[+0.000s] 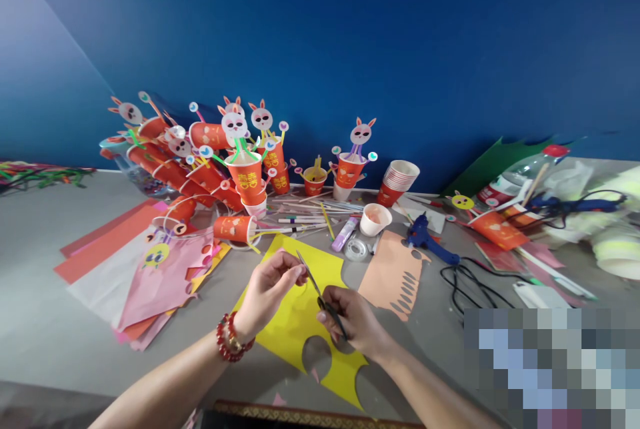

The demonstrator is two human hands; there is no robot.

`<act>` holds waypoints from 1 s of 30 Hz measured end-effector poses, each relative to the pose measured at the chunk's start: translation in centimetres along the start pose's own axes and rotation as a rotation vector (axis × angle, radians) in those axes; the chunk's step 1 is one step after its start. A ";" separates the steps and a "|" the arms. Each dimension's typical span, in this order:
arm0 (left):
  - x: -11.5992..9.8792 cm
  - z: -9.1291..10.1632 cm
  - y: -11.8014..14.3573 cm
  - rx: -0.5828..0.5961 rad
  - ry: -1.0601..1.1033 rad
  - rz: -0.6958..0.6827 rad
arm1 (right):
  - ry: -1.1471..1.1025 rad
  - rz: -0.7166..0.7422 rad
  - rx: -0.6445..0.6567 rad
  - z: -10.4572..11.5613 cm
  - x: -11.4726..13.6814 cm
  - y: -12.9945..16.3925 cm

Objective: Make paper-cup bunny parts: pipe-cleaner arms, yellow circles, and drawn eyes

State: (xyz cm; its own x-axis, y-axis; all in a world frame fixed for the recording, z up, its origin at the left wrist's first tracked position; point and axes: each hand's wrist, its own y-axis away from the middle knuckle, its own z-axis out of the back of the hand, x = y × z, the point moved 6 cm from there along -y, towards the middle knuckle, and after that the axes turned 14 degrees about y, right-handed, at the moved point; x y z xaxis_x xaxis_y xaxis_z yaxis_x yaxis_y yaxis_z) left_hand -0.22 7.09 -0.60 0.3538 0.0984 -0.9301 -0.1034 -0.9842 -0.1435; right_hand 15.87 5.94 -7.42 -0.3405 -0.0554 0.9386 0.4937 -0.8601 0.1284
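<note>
At lower centre of the frame, the right hand [356, 320] grips scissors [320, 294]. The left hand [270, 286] pinches a small piece at the blades, above the yellow paper [295, 322] on the worktop [40, 322].

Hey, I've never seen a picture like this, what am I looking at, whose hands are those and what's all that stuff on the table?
This is one picture from a camera worn on a person's head, looking forward and down, so the two bare hands are the wearer's own. The right hand holds small dark-handled scissors, blades pointing up towards the left hand, which pinches something too small to make out. A red bead bracelet sits on the left wrist. Under the hands lies a yellow paper sheet with rounded pieces cut out, on a grey table. Behind stand orange paper cups with paper rabbit faces, a stack of plain orange cups, a blue glue gun and pink and orange paper sheets.
</note>
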 end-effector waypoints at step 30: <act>2.6 -0.8 0.9 -0.033 0.123 0.121 | -0.141 0.018 -0.197 3.3 5.1 -0.1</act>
State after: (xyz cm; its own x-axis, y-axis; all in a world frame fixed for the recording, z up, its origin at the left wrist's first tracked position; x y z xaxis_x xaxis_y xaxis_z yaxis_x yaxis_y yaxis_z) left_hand 1.36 6.38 -2.89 0.4518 -0.0375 -0.8913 -0.1218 -0.9924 -0.0200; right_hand 16.75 7.38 -1.55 -0.2116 -0.0118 0.9773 0.3284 -0.9426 0.0597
